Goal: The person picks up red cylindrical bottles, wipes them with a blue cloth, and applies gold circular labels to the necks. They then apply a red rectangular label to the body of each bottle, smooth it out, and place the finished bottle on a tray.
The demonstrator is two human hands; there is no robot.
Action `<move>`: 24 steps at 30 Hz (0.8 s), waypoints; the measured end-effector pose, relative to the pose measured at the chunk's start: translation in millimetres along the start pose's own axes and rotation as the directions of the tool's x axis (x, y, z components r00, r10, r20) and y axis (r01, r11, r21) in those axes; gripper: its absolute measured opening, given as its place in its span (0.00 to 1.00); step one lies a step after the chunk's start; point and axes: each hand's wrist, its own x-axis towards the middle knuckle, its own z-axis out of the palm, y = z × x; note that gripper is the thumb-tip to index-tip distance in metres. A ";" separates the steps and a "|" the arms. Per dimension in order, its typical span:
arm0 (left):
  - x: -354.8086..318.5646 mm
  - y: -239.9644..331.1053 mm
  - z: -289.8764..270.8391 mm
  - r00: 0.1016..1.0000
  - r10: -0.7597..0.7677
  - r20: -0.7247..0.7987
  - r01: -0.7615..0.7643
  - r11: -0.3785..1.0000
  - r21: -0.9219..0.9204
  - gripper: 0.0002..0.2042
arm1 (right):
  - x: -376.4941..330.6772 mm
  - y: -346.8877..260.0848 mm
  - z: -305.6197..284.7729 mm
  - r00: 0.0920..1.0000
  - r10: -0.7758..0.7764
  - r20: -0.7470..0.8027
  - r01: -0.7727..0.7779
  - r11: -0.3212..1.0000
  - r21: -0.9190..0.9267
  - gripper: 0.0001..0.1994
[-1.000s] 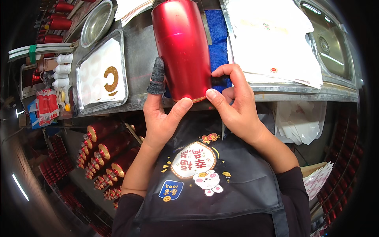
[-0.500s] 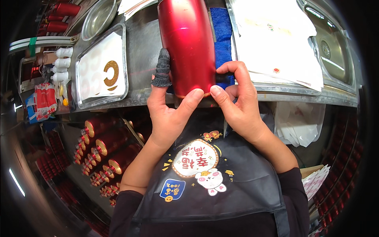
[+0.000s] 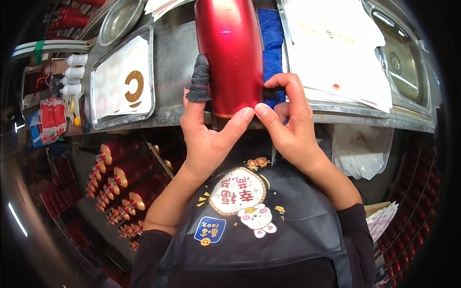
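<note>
A grey metal surface (image 3: 175, 55) carries everything here. Toward its right end lies a pile of white sheets (image 3: 336, 53). The red bottle (image 3: 230, 57) points away from the surface's near edge, base at that edge — resting or lifted slightly, I cannot tell. Left of it, toward the near-left corner, sits a metal tray (image 3: 152, 72). The left hand (image 3: 204, 144) is half open, cupping the bottle's left side, thumb at its base; the right hand (image 3: 294, 129) is loosely curled, bent forefinger and thumb touching the right side. Smaller still — a blue cloth (image 3: 270, 38) beside the bottle, a gold C-shaped piece (image 3: 137, 85) in the tray, and a dark knitted finger cover (image 3: 199, 79).
</note>
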 end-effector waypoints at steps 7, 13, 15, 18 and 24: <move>-2.0 -8.8 -21.5 0.990 -0.062 0.130 0.103 0.935 -0.340 0.36 | 2.2 -6.1 1.3 0.997 -0.067 0.033 0.072 0.980 -0.186 0.23; -5.4 -17.8 -15.9 0.996 -0.008 0.084 0.024 0.982 -0.190 0.34 | 2.2 -4.6 9.1 0.989 -0.144 -0.021 0.127 0.928 -0.351 0.27; -7.4 -17.6 -11.8 0.999 0.008 0.044 0.000 0.985 -0.171 0.33 | 2.7 -1.8 8.4 0.984 -0.176 -0.009 0.161 0.917 -0.364 0.25; -7.7 -15.9 -10.2 0.999 -0.004 0.048 0.013 0.983 -0.182 0.32 | 4.5 1.4 5.2 0.978 -0.206 0.016 0.201 0.933 -0.300 0.23; -5.2 -14.1 -12.6 0.997 -0.001 0.073 0.016 0.980 -0.200 0.32 | 4.0 -3.1 0.2 0.997 0.074 0.013 -0.074 0.997 0.039 0.19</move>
